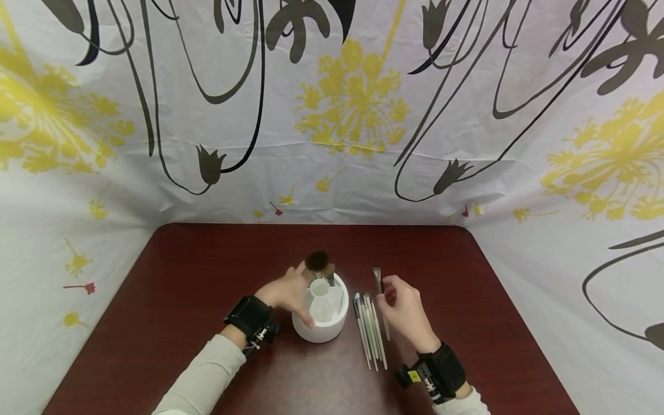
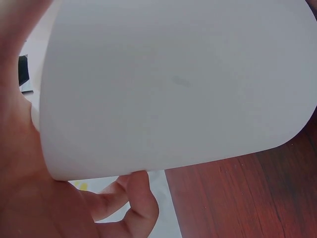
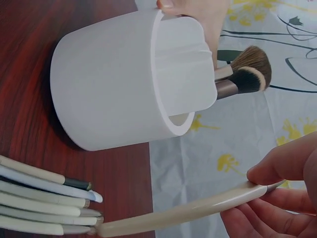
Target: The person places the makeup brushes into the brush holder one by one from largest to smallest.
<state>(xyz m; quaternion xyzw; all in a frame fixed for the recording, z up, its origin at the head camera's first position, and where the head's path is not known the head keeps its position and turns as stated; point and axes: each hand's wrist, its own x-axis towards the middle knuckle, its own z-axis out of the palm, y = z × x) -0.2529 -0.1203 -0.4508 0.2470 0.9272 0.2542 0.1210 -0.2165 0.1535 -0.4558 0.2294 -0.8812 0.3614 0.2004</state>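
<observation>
A white round brush holder with inner compartments stands upright on the table. My left hand grips its left side, thumb over the near rim; in the left wrist view, bent fingers touch the wall of the holder. Some fluffy makeup brushes stand in the holder, heads up. To its right, my right hand pinches a slim makeup brush between thumb and fingers, close to its head. The brush's pale handle points toward the near side of the table.
Several slim brushes lie side by side on the dark red-brown table, between the holder and my right hand. A white cloth printed with yellow and grey flowers hangs behind the table and along its sides.
</observation>
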